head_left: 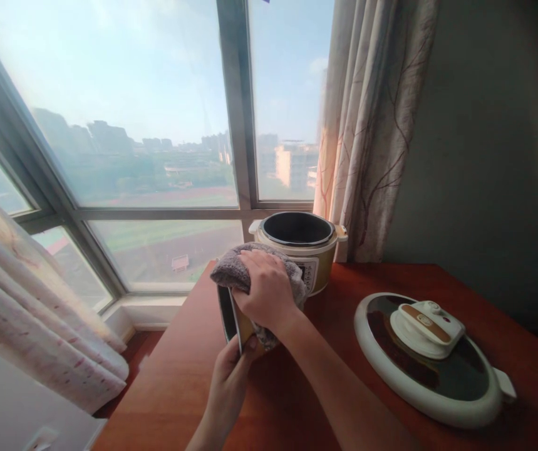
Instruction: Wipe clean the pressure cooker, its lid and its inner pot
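Note:
My left hand (233, 369) grips the lower rim of a cooker's inner pot (245, 327), thumb outside and fingers toward the inside. The pot is tilted on its side above the table, with a dark interior and a gold-coloured outer wall. A grey fluffy cloth (230, 268) is draped over its upper side. My right hand (269, 285) lies closed around that cloth, pressing it against the pot's outside. Just behind stands the electric pressure cooker body (322, 269), uncovered and dark inside; cloth and hand partly hide its control panel.
On the right of the reddish-brown table (156, 394) lies the cooker's round lid (466, 382), its white handle facing up. A large window (156, 213) is beyond the table. Curtains (367, 125) hang at both sides, and a dark wall stands at right.

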Action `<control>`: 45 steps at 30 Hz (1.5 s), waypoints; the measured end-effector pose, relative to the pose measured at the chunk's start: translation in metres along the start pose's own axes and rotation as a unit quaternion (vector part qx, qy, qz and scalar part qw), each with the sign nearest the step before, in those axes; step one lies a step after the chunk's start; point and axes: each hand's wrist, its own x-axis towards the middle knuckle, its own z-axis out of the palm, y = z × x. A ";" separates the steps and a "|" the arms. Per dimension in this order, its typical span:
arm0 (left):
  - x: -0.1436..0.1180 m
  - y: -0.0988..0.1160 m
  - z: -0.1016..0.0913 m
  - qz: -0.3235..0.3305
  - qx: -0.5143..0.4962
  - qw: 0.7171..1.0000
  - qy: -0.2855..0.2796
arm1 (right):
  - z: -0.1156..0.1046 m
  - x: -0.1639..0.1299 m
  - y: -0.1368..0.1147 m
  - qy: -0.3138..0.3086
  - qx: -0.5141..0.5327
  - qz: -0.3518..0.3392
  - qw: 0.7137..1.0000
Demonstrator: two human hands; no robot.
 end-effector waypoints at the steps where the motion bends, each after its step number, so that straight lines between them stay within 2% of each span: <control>1: -0.001 0.000 0.001 0.000 0.001 1.000 0.000 | 0.000 0.000 0.000 0.000 0.002 -0.001 1.000; 6: -0.004 -0.008 0.001 0.025 0.043 0.999 0.009 | -0.003 0.015 0.009 0.001 0.004 0.038 0.999; 9: -0.009 -0.016 0.000 0.046 0.086 0.995 0.004 | -0.008 0.031 0.020 -0.037 -0.017 0.079 0.996; 12: -0.013 -0.021 -0.001 0.055 0.103 0.993 0.002 | -0.012 0.041 0.028 -0.085 -0.027 0.087 0.992; 14: -0.013 -0.024 -0.001 0.057 0.101 0.993 0.005 | -0.013 0.040 0.028 -0.079 -0.027 0.079 0.993; 16: -0.012 -0.026 0.000 0.054 0.088 0.995 0.010 | -0.012 0.032 0.026 -0.044 -0.024 0.065 0.997; 21: -0.003 -0.025 -0.003 0.024 0.040 0.998 0.033 | 0.000 -0.010 0.016 0.044 -0.003 0.010 0.999; 26: 0.005 -0.019 -0.005 0.009 0.012 0.997 0.075 | 0.026 -0.083 0.013 0.109 0.001 -0.048 0.993; 29: 0.005 -0.021 -0.006 0.000 -0.007 0.994 0.112 | 0.045 -0.126 0.018 0.115 -0.011 -0.072 0.991; 31: 0.003 -0.023 -0.007 -0.028 -0.025 0.992 0.124 | 0.056 -0.148 0.024 0.111 -0.026 -0.092 0.989; 35: -0.003 -0.027 -0.003 -0.090 -0.040 0.981 0.167 | 0.064 -0.163 0.034 0.123 -0.038 -0.108 0.986; 38: -0.011 -0.030 0.007 -0.076 -0.031 0.981 0.175 | 0.056 -0.154 0.035 0.149 -0.019 -0.093 0.984; 42: -0.025 -0.028 0.027 -0.029 -0.001 0.996 0.083 | 0.023 -0.123 0.028 0.159 0.010 -0.077 0.984; 45: -0.038 -0.026 0.040 -0.025 0.012 0.999 0.033 | -0.010 -0.090 0.018 0.108 0.016 -0.056 0.992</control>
